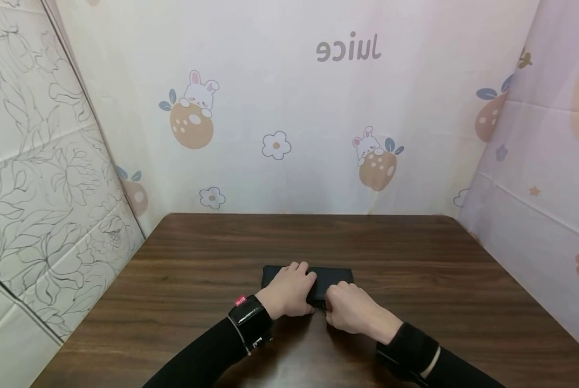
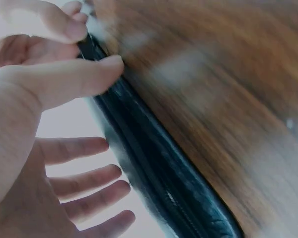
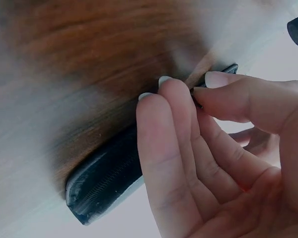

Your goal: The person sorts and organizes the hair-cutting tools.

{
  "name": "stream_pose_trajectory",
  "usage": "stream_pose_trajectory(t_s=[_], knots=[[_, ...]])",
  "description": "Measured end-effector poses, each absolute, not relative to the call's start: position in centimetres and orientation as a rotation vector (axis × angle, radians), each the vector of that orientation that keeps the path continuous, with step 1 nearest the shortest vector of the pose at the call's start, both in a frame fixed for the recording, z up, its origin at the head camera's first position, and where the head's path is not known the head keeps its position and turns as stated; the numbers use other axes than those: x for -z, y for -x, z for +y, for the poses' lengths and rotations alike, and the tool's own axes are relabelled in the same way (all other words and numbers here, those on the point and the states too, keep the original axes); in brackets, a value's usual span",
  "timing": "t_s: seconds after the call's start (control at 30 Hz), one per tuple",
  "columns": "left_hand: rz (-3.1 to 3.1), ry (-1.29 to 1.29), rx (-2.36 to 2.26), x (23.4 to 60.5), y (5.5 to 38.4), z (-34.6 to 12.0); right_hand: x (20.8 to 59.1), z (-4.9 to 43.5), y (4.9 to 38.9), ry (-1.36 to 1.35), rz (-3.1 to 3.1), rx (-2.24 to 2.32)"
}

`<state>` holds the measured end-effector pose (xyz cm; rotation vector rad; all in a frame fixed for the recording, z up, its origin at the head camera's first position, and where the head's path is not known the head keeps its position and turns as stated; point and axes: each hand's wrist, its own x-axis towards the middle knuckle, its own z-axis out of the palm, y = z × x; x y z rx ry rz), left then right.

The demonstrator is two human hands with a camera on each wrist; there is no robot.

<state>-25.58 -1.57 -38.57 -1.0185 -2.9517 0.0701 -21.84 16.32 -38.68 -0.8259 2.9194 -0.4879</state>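
A black zip wallet (image 1: 333, 278) lies flat on the wooden table, its long zipped edge towards me. Across its left part rests my left hand (image 1: 289, 291), fingers spread over the top and thumb (image 2: 84, 79) pressed on the near edge, holding it. My right hand (image 1: 352, 307) is at that same edge, just right of the left thumb. Between thumb and curled forefinger it pinches the small dark zipper pull (image 3: 197, 101). The zip's teeth (image 2: 184, 213) run along the wallet's side in the left wrist view. The right fingers mostly hide the pull.
The brown wooden table (image 1: 212, 248) reaches back to a printed cloth (image 1: 280, 97) hung behind it. More cloth hangs at the left (image 1: 52, 134) and right (image 1: 546, 178) sides. Both wrists wear black bands (image 1: 252, 321).
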Motion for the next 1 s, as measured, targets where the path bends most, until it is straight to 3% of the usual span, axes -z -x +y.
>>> stream_pose_trajectory(t_s=[0.23,0.47,1.0], knots=[[-2.927,1.046,-0.013,38.5,25.0,-1.7,38.8,16.4,21.7,0.810,2.914,0.509],[-2.999,1.098,0.555,38.6,24.5,-2.1,39.1,16.6,21.6,0.885,2.920,0.541],[-3.093,0.671,1.313,39.0,23.6,-1.0,39.1,16.6,21.3,0.947,2.956,0.531]])
